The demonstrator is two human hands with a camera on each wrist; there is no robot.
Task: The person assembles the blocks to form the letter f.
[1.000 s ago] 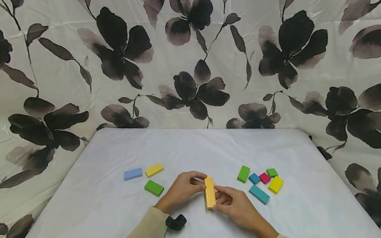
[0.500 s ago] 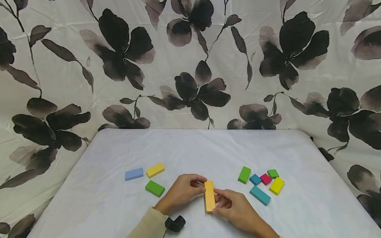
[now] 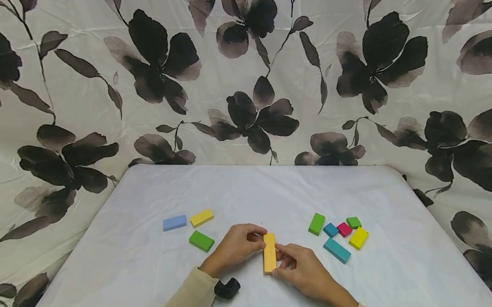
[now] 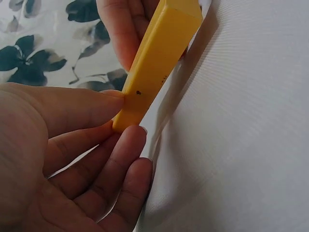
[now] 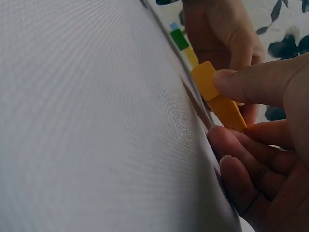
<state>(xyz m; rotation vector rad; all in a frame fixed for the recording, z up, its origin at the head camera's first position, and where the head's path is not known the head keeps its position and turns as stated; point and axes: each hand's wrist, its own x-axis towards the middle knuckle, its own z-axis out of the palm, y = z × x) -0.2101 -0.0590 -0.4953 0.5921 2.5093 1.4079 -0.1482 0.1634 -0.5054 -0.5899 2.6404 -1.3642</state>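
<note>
Both your hands on the orange-yellow block [image 3: 269, 254], which sits between your left hand [image 3: 240, 241] and right hand [image 3: 304, 269]. Fingers of both are narrow, pinching it: left ones toward the far end, right ones toward the near end. Can't tell if it touches the tabletop [image 3: 248, 190]. Left of your left fingers: blue block [image 3: 174, 222], yellow block [image 3: 202, 218], green block [image 3: 201, 241]. Right of your right fingers, farther out: six-block cluster [image 3: 337, 250], mixed colours.
</note>
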